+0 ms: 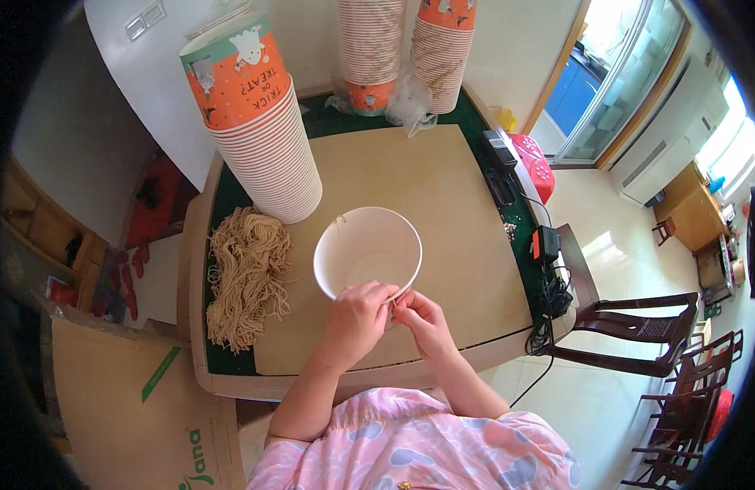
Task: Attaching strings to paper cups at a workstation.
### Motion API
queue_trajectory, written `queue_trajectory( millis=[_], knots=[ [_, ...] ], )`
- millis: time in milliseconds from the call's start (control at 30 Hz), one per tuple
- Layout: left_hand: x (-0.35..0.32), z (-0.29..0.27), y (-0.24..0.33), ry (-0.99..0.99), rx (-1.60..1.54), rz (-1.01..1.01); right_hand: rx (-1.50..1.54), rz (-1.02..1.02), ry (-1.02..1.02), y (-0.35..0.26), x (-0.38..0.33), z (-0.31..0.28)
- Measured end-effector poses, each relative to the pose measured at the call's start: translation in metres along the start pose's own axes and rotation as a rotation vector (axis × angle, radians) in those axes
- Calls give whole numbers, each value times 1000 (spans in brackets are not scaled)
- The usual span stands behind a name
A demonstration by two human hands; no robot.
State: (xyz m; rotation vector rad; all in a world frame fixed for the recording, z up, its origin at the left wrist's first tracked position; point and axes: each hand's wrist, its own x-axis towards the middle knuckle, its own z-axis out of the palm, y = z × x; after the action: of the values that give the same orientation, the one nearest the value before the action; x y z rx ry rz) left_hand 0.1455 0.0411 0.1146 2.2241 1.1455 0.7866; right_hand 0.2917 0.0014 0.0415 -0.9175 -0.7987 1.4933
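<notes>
A white paper bucket point(367, 251) stands open side up on the tan board point(443, 196) in front of me. My left hand point(355, 317) grips its near rim, fingers curled. My right hand point(422, 320) pinches a thin tan string right at the same rim, touching the left hand. A short piece of string also shows at the bucket's far rim point(340, 219). A loose bundle of tan strings point(245, 273) lies on the table to the left of the bucket.
A leaning stack of orange printed paper buckets point(259, 131) stands at the back left, two more stacks point(406, 49) at the back. Crumpled clear plastic point(410, 104), a black device with cables point(547, 269), cardboard point(133, 392) at left, dark chairs point(639, 335) at right.
</notes>
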Motion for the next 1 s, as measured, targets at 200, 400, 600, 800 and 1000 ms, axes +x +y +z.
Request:
queue_trajectory(
  millis=[200, 400, 600, 800, 1000],
  knots=[
    [-1, 2, 3, -24, 8, -11, 5, 12, 13, 1, 2, -4],
    [-3, 3, 4, -98, -26, -52, -45, 21, 28, 2, 3, -9],
    [-4, 2, 1, -166, -183, -90, -90, -19, 95, -6, -1, -7],
    [-7, 4, -4, -80, -212, -82, -43, -184, 64, -22, -24, -2],
    [-5, 6, -14, 11, -295, -100, -400, -266, 61, -28, -17, 12]
  ],
)
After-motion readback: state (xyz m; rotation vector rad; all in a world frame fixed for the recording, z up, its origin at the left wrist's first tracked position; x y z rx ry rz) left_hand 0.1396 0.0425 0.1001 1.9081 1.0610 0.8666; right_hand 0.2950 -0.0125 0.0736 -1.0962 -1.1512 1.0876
